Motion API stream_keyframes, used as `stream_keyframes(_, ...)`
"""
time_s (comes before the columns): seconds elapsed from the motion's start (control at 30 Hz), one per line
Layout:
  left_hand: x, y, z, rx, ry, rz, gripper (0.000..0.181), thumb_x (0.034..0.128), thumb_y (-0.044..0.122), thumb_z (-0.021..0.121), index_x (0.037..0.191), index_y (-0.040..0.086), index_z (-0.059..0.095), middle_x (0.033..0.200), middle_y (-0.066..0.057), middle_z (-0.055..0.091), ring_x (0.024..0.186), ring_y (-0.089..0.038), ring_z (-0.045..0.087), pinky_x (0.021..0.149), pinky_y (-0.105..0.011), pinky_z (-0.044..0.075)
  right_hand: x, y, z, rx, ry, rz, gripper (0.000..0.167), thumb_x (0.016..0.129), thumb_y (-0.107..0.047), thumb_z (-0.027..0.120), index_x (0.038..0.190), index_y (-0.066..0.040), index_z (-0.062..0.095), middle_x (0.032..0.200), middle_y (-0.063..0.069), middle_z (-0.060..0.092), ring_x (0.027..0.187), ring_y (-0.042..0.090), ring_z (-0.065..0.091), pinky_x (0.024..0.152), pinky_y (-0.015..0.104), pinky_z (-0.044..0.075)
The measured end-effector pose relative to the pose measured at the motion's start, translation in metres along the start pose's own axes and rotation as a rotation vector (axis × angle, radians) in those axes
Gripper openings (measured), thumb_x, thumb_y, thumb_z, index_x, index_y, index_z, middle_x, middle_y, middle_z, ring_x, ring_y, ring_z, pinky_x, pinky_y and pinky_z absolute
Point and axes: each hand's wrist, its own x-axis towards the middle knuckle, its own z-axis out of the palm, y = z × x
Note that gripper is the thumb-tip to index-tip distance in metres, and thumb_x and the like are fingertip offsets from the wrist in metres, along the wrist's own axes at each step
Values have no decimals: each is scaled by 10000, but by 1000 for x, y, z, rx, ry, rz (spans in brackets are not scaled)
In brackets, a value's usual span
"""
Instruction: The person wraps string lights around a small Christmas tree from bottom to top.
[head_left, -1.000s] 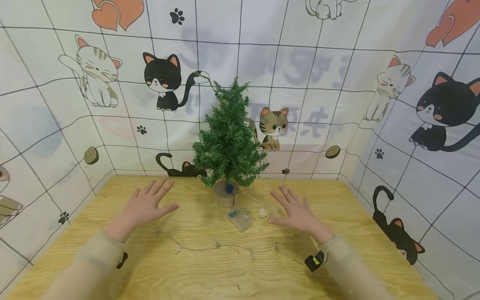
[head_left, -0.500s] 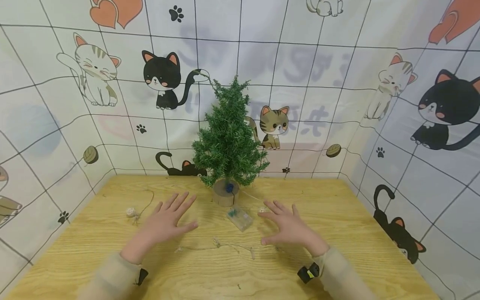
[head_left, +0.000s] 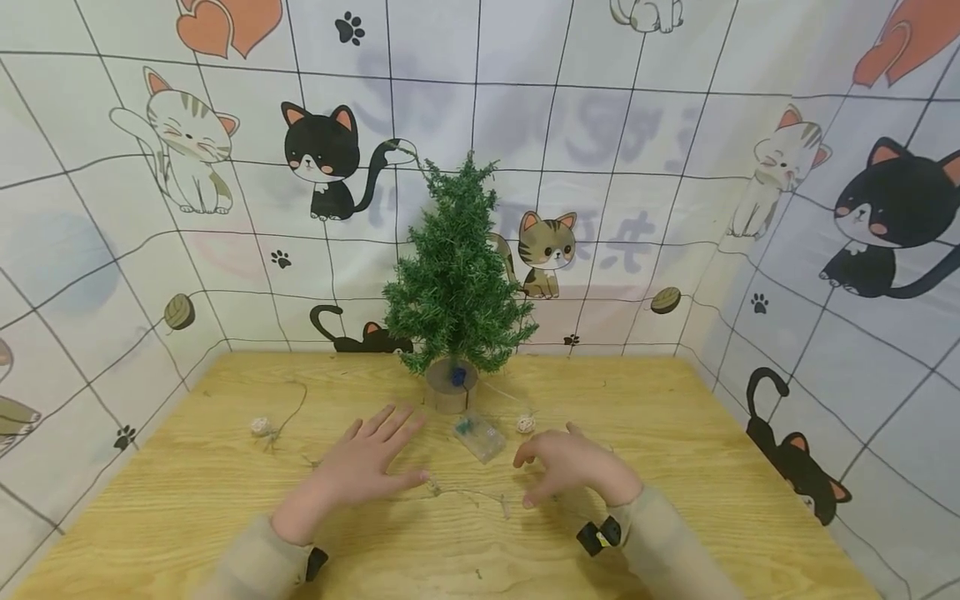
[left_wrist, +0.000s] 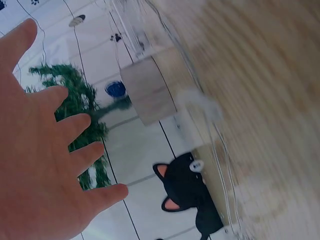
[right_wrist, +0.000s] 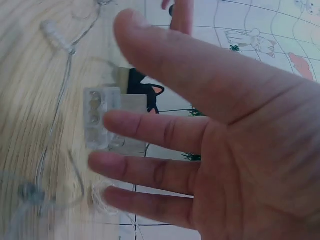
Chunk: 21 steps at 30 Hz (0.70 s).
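- A pale wall sheet (head_left: 517,125) printed with dark grid lines, cartoon cats and paw marks hangs behind and to both sides of a wood-grain table (head_left: 187,517).
- At the back of the table stands an artificial fir tree (head_left: 461,267), upright on a round wooden base (head_left: 450,400); a small blue lump (head_left: 459,377) sits at the foot of its trunk.
- Just in front of the base lies a transparent battery box (head_left: 483,443); a white openwork ball (head_left: 526,424) is just to its right, and a second white ball (head_left: 260,426) with thin wire lies well apart at the left.
- A thin wire string (head_left: 433,488) with small knotted pieces runs across the table nearer the person, between the hands.
- The left hand (head_left: 363,462) is palm down, fingers straight and spread, grasping nothing; its thumb tip appears beside the wire string, though contact is hard to judge.
- The right hand (head_left: 570,462) is near the white openwork ball and battery box; its fingers are loosely bent and hold nothing.
- Beige sleeves (head_left: 663,537) cover both forearms; a black device (head_left: 597,537) sits under the right wrist.
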Motion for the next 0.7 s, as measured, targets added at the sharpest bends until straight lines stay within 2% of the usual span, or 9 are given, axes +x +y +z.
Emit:
stream_keyframes(0.07,1,6,0,-10,-29,16,817,891,710,446,1554,283,233,1594,-38,191,1458,-305,134,1085,-645,147,3,-3,-1,19,-38,13,409,743,-361,835,1082,-177,699,1023,-28,662,948,184,613,969,625,327)
stream_keyframes(0.13,1,12,-1,-17,-62,30,801,898,680,477,1553,289,234,1594,-38,197,1456,-312,147,1085,-644,152,5,-5,1,40,-69,25,384,733,-339,841,1045,-171,695,948,-36,644,850,147,592,869,486,436)
stream_keyframes(0.23,-1,19,-1,-17,-93,50,799,900,645,515,1556,299,217,1597,-35,188,1452,-328,155,1076,-654,162,5,-5,6,59,-86,26,353,703,-320,853,977,-169,690,856,-57,602,744,108,534,700,342,459)
stream_keyframes(0.37,-2,20,2,-10,-119,71,811,892,633,542,1557,311,206,1599,-19,181,1452,-333,150,1065,-666,175,3,-3,10,64,-70,16,305,684,-290,859,891,-164,674,760,-82,555,667,86,482,631,296,430)
stream_keyframes(0.57,-6,21,2,-7,-229,87,857,851,581,642,1552,293,242,1574,-46,266,1437,-345,199,1064,-667,174,3,-6,13,48,-84,19,262,662,-225,867,755,-173,628,698,-120,532,636,60,467,606,267,428)
stream_keyframes(0.7,-6,26,0,-21,-264,94,845,846,545,669,1545,295,266,1566,-42,289,1431,-340,225,1070,-657,174,4,-6,16,43,-87,18,210,658,-124,847,710,-174,650,683,-139,546,620,47,481,596,258,441)
